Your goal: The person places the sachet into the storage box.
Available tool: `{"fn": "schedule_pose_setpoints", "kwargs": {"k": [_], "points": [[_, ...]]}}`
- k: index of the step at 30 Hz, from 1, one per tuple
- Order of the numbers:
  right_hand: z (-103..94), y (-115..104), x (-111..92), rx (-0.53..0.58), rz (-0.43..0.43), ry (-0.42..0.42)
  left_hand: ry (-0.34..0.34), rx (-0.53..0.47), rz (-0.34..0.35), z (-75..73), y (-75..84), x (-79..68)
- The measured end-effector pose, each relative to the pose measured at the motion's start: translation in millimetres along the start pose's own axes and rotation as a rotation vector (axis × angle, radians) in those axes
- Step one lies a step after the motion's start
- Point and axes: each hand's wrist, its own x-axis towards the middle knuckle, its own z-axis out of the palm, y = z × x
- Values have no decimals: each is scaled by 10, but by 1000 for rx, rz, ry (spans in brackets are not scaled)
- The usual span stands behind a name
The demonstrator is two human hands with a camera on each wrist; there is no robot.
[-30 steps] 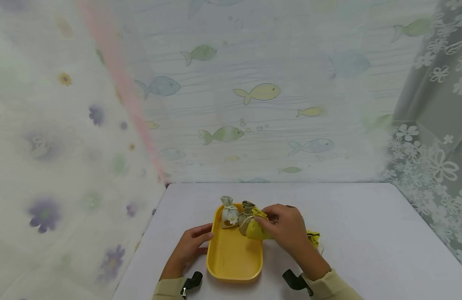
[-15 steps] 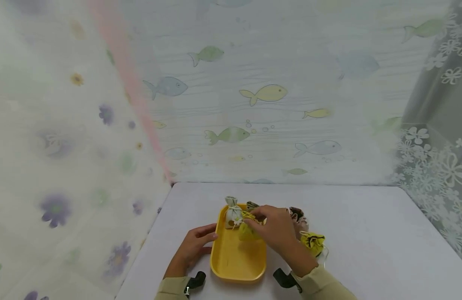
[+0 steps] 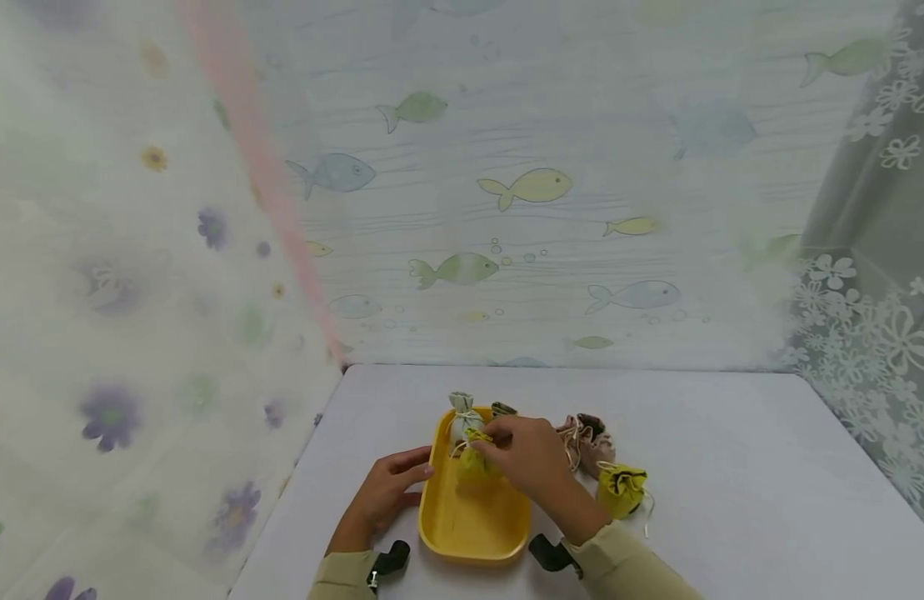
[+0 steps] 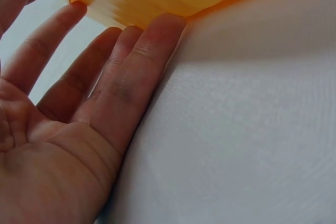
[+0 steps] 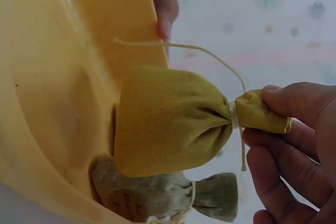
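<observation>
My right hand (image 3: 532, 458) pinches a yellow drawstring pouch (image 5: 173, 121) by its gathered neck, between thumb and fingers. The pouch is over the yellow tray (image 3: 476, 533), and I cannot tell whether its base touches the tray floor. My left hand (image 3: 387, 493) rests against the tray's left side, its fingers (image 4: 131, 72) fairly straight along the wall. A pale drawstring pouch (image 3: 463, 406) stands in the tray's far left corner. Beside it a brown pouch (image 3: 504, 408) is mostly hidden behind my right hand. In the right wrist view a greyish pouch (image 5: 152, 195) lies beyond the yellow one.
Right of the tray, on the white table (image 3: 731, 467), lie pinkish-brown pouches (image 3: 587, 443) and another yellow pouch (image 3: 621, 490) with a trailing cord. A fish-patterned curtain (image 3: 544, 275) hangs behind the table, with a flower-patterned one (image 3: 154, 333) at the left.
My right hand has moved left over the tray with the yellow pouch, uncovering the pouches on the table at the right. My left hand stays against the tray.
</observation>
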Motion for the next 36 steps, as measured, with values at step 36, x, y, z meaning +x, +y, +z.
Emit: {"fn": "schedule_pose_setpoints", "kwargs": {"k": [36], "points": [[267, -67, 98, -63, 98, -178, 4, -17, -10, -21, -24, 19]]}}
